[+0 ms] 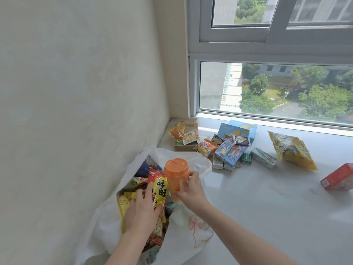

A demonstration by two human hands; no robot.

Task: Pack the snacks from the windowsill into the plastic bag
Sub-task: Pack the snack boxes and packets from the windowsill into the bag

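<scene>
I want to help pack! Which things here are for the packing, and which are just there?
For the packing:
white plastic bag
orange cup in the right hand
red and yellow packet under the left hand
blue box
yellow bag
red box

Just there:
window
wall

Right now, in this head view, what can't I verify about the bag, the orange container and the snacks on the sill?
- Plastic bag: deeper contents hidden by the top packets and the left hand.
- Orange container: base covered by the right hand; contents unreadable.
- Red box: cut off by the right edge.
- Small packets beside the blue box: print too small.
</scene>
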